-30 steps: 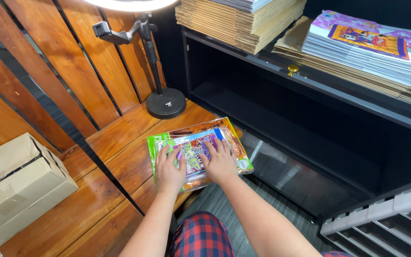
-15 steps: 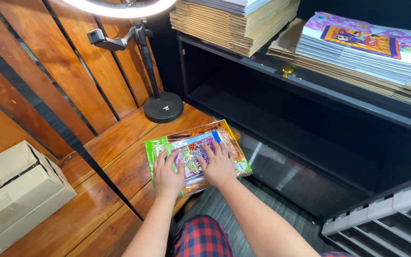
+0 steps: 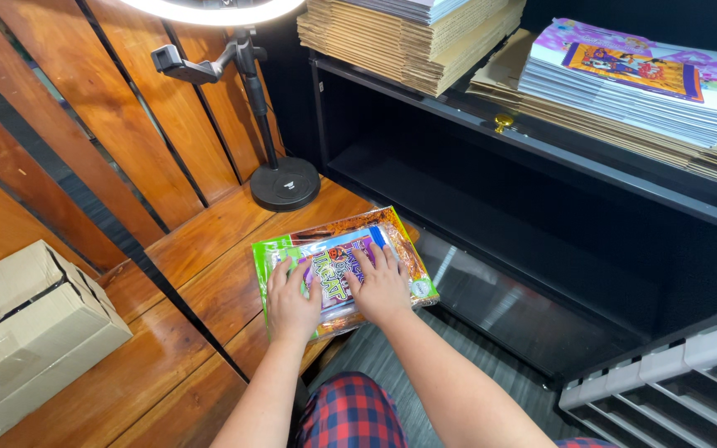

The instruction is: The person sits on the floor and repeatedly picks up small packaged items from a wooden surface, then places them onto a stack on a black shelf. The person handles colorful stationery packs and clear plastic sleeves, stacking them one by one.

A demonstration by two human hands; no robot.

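The shelf point(image 3: 541, 149) fills the right side; its lower bay is dark and I cannot see what is inside. The cardboard stacks point(image 3: 408, 37) and the books point(image 3: 632, 83) on top are cut off by the upper edge. The lamp point(image 3: 280, 178) shows only its stand and part of the ring. The box point(image 3: 31, 332) at the left is cut by the edge too. The packet point(image 3: 338, 265) lies flat on the wooden floor point(image 3: 209, 249), near the lamp base. Its middle is hidden under the hands. The left hand point(image 3: 290, 294) and right hand point(image 3: 379, 286) rest on top, side by side, fingers stretched flat and pressing, not curled around it. The packet's edges stick out beyond the fingertips on all sides.
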